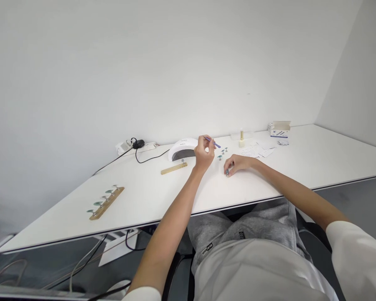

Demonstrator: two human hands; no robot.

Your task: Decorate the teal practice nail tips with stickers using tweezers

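Observation:
My left hand (204, 152) is raised over the table in front of a white dome-shaped nail lamp, its fingers pinched on a slim purple tool (216, 144); whether it is tweezers or a stick I cannot tell. Lower on the right, my right hand (238, 162) rests at the tabletop, its fingertips closed on a small nail tip stand (227, 172) with a dark bluish nail tip. Between the hands and farther back stand several teal nail tips (219, 157) on small metal stands. A wooden bar (174, 168) with one stand at its end lies left of my left hand.
The nail lamp (183, 146) is near the wall. Another wooden bar (108, 203) with several nail tips lies at the left. Farther right are a bottle (241, 140), paper sheets (258, 150) and an opened box (280, 129). A black cable (150, 159) crosses the back left.

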